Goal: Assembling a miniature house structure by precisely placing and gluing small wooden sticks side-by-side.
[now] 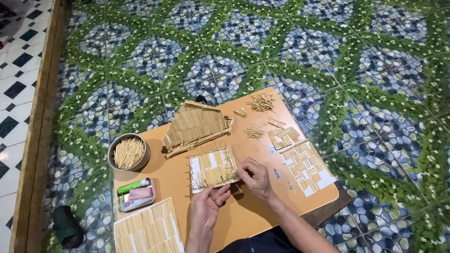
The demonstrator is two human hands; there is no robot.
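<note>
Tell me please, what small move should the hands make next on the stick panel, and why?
Probably press the stick under the right hand flat onto the stick panel. The left hand holds the panel's lower edge on the wooden board, and white paper shows between the laid sticks.

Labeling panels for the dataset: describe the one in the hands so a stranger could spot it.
On the low orange table, look front and centre, just below the toothpick house. The panel lies there, the left hand holding its near edge and the right hand at its right edge. Unlike the other panels, its sticks only partly cover the white backing.
</note>
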